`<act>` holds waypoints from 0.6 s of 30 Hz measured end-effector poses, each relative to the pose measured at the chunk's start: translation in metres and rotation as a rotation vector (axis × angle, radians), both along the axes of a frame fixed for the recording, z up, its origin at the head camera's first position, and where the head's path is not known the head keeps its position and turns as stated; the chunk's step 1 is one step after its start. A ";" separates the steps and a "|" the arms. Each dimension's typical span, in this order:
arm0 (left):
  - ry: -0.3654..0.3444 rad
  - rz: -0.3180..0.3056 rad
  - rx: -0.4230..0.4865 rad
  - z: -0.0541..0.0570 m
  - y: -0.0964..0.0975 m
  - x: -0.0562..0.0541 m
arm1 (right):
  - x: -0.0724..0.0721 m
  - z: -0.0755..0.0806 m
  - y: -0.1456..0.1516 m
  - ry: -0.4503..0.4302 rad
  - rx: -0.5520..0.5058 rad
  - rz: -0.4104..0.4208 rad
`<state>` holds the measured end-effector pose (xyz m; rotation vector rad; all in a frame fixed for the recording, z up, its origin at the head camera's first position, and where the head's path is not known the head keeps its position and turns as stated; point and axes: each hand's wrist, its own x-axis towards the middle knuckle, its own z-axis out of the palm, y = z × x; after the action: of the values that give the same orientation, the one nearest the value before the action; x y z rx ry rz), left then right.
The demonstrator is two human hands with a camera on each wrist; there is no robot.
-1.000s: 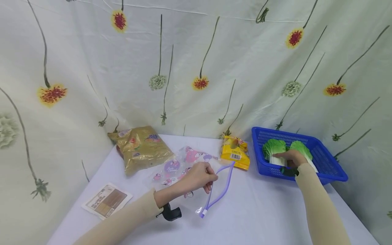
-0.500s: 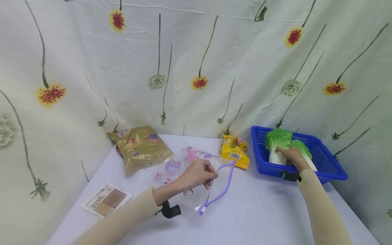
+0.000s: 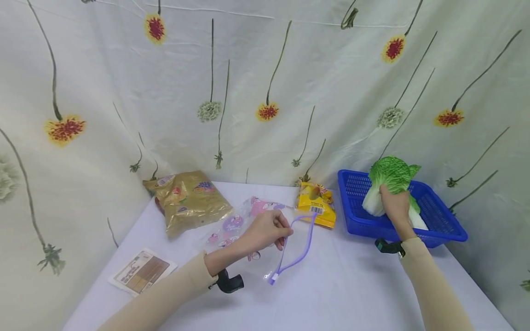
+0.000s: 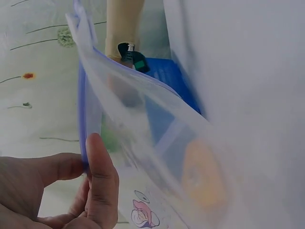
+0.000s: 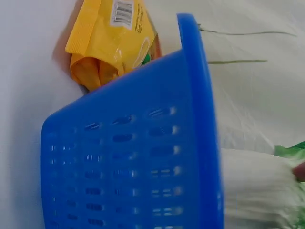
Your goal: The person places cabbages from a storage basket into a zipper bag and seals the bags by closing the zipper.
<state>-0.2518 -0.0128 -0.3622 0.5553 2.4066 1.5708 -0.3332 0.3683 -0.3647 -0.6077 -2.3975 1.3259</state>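
My left hand pinches the purple zip edge of a clear zip bag printed with pink and purple cartoon figures. The bag's mouth gapes toward the right, its slider hanging near the table. In the left wrist view, thumb and forefinger nip the purple strip. My right hand grips a napa cabbage over the blue plastic basket, leafy green end up and white stalk tilted down to the left. A second cabbage lies in the basket, partly hidden behind the hand.
A yellow snack packet stands just left of the basket. At the back left lies a large gold bag; nearer the front is a flat white-and-brown packet. A flowered curtain hangs behind the table.
My right hand has taken hold of the left cabbage and raised it from the basket's bottom, tipping its leaves up and to the right. The left hand keeps its pinch on the bag.
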 end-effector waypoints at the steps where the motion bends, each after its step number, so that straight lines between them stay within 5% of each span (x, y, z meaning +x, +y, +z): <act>1: 0.000 0.005 0.000 0.000 0.000 -0.001 | 0.000 0.001 -0.002 0.062 -0.023 -0.018; 7: 0.000 0.032 0.045 0.004 -0.003 -0.004 | 0.011 0.008 -0.025 0.411 -0.076 -0.008; 18: 0.023 0.070 0.098 0.007 -0.002 -0.004 | 0.057 0.009 -0.110 0.547 -0.125 0.218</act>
<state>-0.2560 -0.0146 -0.3557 0.5147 2.4007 1.7277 -0.2761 0.2578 -0.3554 0.0050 -1.9775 1.5021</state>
